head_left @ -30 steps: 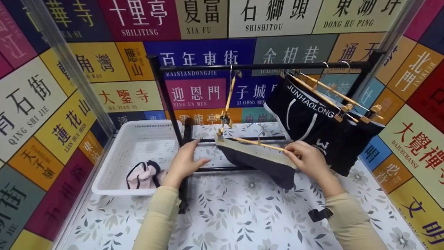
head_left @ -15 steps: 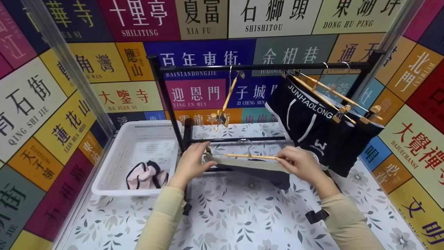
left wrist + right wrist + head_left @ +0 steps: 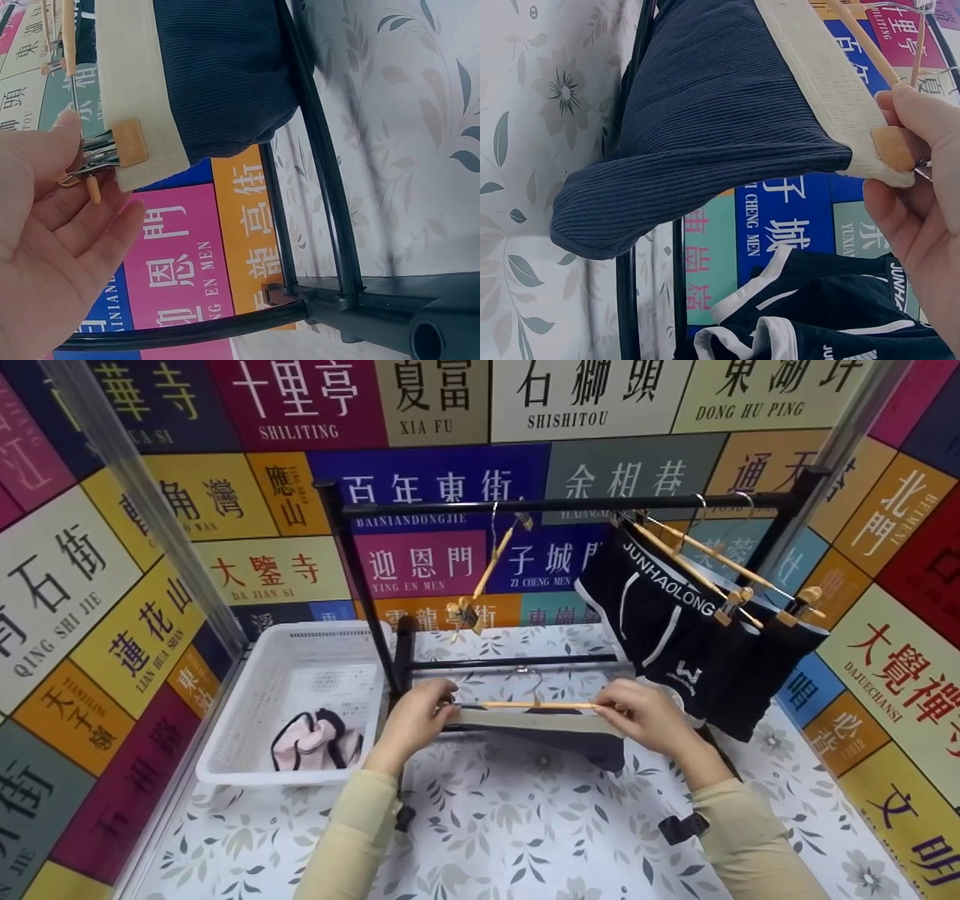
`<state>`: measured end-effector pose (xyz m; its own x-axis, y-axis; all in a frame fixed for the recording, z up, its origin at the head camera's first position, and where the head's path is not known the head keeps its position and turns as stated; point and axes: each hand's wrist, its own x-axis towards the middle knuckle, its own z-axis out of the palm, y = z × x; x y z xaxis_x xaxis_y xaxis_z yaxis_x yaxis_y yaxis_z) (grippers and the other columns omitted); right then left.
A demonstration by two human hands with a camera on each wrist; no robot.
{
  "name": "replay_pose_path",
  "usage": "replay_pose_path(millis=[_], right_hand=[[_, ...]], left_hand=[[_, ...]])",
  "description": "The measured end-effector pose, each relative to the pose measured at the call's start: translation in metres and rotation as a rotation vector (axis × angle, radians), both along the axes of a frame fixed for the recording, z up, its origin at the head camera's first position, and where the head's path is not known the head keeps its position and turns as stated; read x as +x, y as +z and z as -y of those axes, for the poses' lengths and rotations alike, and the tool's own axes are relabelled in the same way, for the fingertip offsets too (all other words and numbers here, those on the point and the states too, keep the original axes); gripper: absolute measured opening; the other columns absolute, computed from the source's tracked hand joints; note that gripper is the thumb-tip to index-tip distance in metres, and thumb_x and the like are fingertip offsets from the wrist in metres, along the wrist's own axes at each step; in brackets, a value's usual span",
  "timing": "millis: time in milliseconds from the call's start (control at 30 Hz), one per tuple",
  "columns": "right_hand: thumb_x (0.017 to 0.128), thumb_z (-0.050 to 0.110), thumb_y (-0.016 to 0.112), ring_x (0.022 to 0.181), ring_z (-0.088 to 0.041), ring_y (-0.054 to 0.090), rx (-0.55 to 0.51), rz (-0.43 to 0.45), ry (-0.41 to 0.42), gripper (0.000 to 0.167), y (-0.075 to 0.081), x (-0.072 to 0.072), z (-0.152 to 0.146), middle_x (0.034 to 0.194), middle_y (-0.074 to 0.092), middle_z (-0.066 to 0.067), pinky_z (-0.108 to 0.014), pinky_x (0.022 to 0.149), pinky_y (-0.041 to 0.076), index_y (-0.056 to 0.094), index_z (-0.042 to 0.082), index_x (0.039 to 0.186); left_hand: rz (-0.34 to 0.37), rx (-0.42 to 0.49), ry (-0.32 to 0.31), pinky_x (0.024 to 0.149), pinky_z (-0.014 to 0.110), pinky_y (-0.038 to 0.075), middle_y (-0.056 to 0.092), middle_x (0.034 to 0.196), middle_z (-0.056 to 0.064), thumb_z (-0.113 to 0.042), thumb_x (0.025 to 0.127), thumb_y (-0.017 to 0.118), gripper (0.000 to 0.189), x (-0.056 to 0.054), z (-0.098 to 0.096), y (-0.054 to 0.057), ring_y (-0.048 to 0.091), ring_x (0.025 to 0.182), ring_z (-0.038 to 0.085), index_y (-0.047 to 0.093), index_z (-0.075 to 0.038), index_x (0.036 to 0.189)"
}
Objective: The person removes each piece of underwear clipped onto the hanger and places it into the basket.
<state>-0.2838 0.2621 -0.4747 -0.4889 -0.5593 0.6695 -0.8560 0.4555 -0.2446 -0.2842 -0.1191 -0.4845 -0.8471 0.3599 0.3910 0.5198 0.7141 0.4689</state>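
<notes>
Navy ribbed underpants with a cream waistband hang from a wooden clip hanger, held nearly level in front of the rack. My left hand pinches the hanger's left clip between thumb and index finger, its other fingers loosely bent below. That clip bites on the waistband's corner. At the opposite end, my right hand grips the hanger by its right clip, which also sits on the waistband. The hanger's metal hook points up, apart from the rack's top rail.
A black rack carries a bare clip hanger at left and black underpants on hangers at right. Left of it, a white plastic basket holds a pink cloth piece with dark trim. A flower-patterned cloth covers the table.
My left hand has come from beside the rack to the left clip and taken hold of it. The hanger with the navy underpants has swung from slanted to nearly level, moving slightly left and lower.
</notes>
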Motion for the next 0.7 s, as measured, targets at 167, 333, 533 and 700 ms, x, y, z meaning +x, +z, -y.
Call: replay_pose_path(millis=[167, 333, 533, 700], right_hand=[[0.086, 0.007, 0.076, 0.069, -0.008, 0.058, -0.009, 0.001, -0.018, 0.011, 0.001, 0.001, 0.002, 0.085, 0.065, 0.006, -0.019, 0.060, 0.048, 0.072, 0.013, 0.095], [0.080, 0.003, 0.080, 0.069, -0.008, 0.057, -0.012, -0.008, -0.047, 0.020, 0.001, 0.001, 0.005, 0.084, 0.064, 0.007, -0.019, 0.061, 0.047, 0.072, 0.014, 0.095], [0.081, 0.007, 0.081, 0.067, -0.007, 0.057, -0.005, -0.008, -0.093, 0.016, -0.001, -0.002, 0.009, 0.082, 0.062, 0.007, -0.019, 0.060, 0.046, 0.073, 0.015, 0.093], [0.082, 0.012, 0.081, 0.071, -0.009, 0.061, 0.029, -0.007, -0.124, 0.015, 0.000, -0.005, 0.014, 0.085, 0.064, 0.006, -0.023, 0.060, 0.049, 0.073, 0.016, 0.093]], left_hand=[[0.003, 0.033, -0.005, 0.082, 0.042, 0.053, 0.069, 0.100, 0.009, -0.011, 0.089, 0.073, 0.022, 0.002, 0.003, 0.001, 0.066, 0.090, 0.026, 0.066, -0.004, 0.108], [-0.016, 0.047, -0.017, 0.083, 0.042, 0.053, 0.069, 0.099, 0.010, -0.010, 0.088, 0.074, 0.022, 0.006, 0.007, 0.006, 0.066, 0.090, 0.026, 0.066, -0.004, 0.107], [-0.037, 0.044, -0.026, 0.084, 0.043, 0.053, 0.069, 0.101, 0.013, -0.010, 0.086, 0.075, 0.024, 0.011, 0.014, 0.013, 0.066, 0.090, 0.028, 0.066, -0.003, 0.107], [-0.049, 0.029, -0.002, 0.085, 0.043, 0.053, 0.070, 0.101, 0.012, -0.011, 0.085, 0.077, 0.025, 0.015, 0.019, 0.021, 0.066, 0.091, 0.028, 0.067, -0.004, 0.107]])
